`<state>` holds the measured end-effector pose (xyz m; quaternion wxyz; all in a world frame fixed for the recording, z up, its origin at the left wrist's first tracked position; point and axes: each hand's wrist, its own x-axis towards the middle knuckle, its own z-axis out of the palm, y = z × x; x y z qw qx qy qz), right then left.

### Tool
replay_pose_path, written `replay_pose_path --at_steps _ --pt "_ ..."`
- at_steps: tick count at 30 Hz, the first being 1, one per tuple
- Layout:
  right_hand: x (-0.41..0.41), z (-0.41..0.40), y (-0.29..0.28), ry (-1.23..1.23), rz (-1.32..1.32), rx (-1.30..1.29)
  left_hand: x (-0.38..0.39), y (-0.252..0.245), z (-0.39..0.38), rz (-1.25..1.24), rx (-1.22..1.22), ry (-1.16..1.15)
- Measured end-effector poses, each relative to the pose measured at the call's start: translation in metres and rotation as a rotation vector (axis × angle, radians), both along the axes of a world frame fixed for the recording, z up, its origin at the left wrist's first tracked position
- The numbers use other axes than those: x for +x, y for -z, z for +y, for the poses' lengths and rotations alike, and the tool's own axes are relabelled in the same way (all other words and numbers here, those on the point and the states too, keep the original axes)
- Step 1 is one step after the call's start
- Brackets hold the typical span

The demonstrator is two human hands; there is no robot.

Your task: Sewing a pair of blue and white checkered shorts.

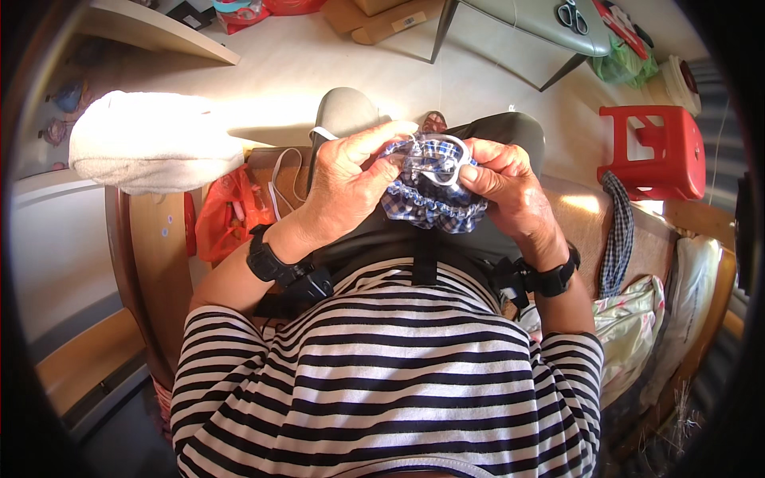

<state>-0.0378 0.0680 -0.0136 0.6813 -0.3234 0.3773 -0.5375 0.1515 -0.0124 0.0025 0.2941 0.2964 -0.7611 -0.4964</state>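
Observation:
My left hand (343, 185) pinches the left edge of a gathered blue-and-white checked cloth piece (434, 212) between thumb and fingers. On the opposite edge, my right hand (511, 185) grips the same cloth along with a curved white band (463, 156), which looks like elastic. The cloth is held above my lap, its ruffled lower edge hanging towards me. What lies inside its folds is hard to make out. A white strip (323, 132) passes over my left knee, and a thin white cord or band (275, 188) loops down beside that leg.
To the left are a red plastic bag (230, 218) and a brightly lit pale cushion-like bundle (152, 143). A red plastic stool (687, 152) and a dark checked cloth (615, 239) are on the right. Scissors (572, 17) lie on a green-grey surface (520, 21) ahead.

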Motion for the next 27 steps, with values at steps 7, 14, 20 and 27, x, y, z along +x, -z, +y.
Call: replay_pose_path --at_steps 7,14,20,27 --pt "0.000 0.000 0.005 0.017 -0.250 0.033 0.002 0.017 0.004 0.202 0.568 0.134" --pt "0.006 0.001 -0.002 0.048 -0.034 0.060 -0.006 0.012 0.005 0.452 1.111 0.235" --pt "0.006 0.003 -0.003 0.113 0.157 0.037 -0.011 0.013 0.010 0.485 1.155 0.104" --pt "0.006 0.008 -0.027 0.358 1.183 -0.627 -0.007 0.007 0.009 0.142 0.662 0.111"
